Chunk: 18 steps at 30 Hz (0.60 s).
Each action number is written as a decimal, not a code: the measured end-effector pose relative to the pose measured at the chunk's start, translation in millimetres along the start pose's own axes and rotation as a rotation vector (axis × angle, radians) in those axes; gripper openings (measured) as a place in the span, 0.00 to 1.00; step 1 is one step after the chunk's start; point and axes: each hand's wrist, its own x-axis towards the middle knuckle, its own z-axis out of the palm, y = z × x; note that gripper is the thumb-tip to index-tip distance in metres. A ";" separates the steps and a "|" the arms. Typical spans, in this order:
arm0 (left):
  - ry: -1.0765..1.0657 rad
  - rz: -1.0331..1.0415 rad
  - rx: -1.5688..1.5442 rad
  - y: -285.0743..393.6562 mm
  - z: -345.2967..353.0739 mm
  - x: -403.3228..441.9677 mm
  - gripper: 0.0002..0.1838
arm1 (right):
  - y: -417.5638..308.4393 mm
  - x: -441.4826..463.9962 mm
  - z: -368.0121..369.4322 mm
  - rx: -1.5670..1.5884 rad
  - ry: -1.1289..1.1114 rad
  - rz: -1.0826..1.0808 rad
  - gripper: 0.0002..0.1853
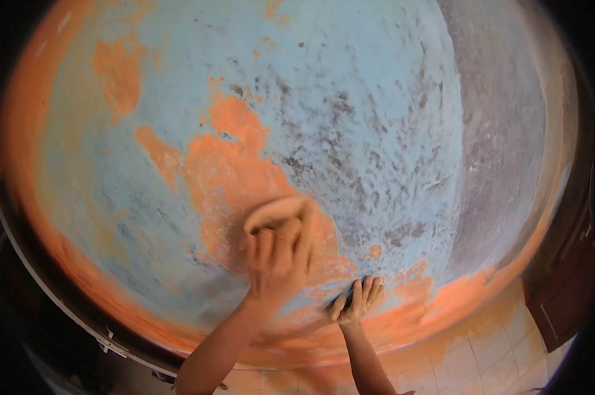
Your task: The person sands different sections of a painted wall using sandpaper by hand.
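Note:
In front of me is a painted wall, bowed by the lens, with light blue paint, orange patches and dark scuffs. My left hand is closed on a tan, round-edged pad and presses it to an orange patch. The pad's kind does not show clearly, and the fingers cover its lower part; this hand is slightly blurred. Lower and to the right, my right hand rests on the wall with fingers stretched out and thumb apart. Beneath its palm lies a dark area, too shadowed to tell.
A grey band runs down the wall's right side. Below the wall is a tiled floor with orange dust. A dark red-brown panel stands at the right. Along the lower left runs a pale edge beside a dark area.

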 end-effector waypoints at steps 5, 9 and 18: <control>0.021 0.192 0.058 0.3 0.7 -1.0 0.22 | 2.1 0.2 3.0 0.002 0.023 -0.012 0.30; 0.016 0.021 0.108 0.0 -8.6 9.9 0.20 | -0.7 0.7 1.4 0.017 0.008 0.009 0.30; 0.052 0.025 0.029 -17.2 -6.9 4.8 0.18 | -1.7 6.5 0.2 0.020 0.019 -0.004 0.31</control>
